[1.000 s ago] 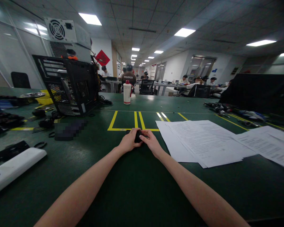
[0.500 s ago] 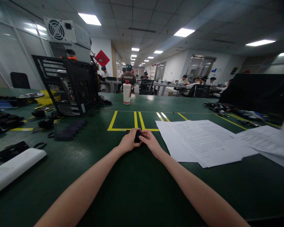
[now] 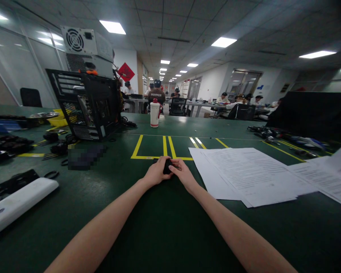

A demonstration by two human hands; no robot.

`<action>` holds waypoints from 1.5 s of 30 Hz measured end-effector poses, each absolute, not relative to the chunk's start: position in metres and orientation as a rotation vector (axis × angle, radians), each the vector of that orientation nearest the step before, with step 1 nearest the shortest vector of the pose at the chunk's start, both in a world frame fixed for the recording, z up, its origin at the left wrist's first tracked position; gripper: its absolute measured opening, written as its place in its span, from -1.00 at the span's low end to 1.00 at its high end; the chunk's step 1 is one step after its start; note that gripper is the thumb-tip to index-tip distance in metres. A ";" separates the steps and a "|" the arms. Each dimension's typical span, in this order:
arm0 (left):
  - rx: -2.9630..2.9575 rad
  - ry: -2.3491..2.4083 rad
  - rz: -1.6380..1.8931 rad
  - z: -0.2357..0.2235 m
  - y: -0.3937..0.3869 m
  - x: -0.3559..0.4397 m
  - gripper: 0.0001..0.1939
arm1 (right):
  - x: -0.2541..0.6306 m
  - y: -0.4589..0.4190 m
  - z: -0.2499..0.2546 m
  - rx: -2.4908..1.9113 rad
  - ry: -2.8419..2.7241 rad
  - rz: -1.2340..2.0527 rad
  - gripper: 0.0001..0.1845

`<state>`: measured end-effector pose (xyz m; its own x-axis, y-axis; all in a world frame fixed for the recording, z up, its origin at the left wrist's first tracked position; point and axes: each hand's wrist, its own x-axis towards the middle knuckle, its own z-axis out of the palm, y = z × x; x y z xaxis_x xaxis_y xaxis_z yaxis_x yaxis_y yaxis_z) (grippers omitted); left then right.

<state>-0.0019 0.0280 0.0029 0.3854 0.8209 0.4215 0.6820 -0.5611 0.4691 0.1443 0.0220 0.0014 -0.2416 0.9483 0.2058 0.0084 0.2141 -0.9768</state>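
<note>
A small black object (image 3: 167, 167) is held between my two hands, low over the green table (image 3: 170, 223); its exact kind is hard to make out. My left hand (image 3: 158, 170) wraps over its left side and hides much of it. From the right, the fingertips of my right hand (image 3: 182, 171) press against it. Just beyond my hands runs a yellow tape outline (image 3: 142, 157) on the table. Printed papers (image 3: 238, 172) lie to the right of my right hand.
An open black computer case (image 3: 88, 110) stands at the left with power supplies (image 3: 88, 43) on top. A white cup (image 3: 154, 113) sits farther back. White bar-shaped item (image 3: 22, 201) and dark parts lie at left; a black monitor-like panel (image 3: 315, 113) is at right. People sit beyond.
The whole view has shifted slightly, with the scene sitting a little lower and to the right. Both hands keep their hold on the black object.
</note>
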 end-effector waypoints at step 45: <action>2.378 1.389 0.899 0.004 0.027 -0.002 -0.43 | 0.146 0.017 0.004 -0.919 -1.529 1.169 -0.73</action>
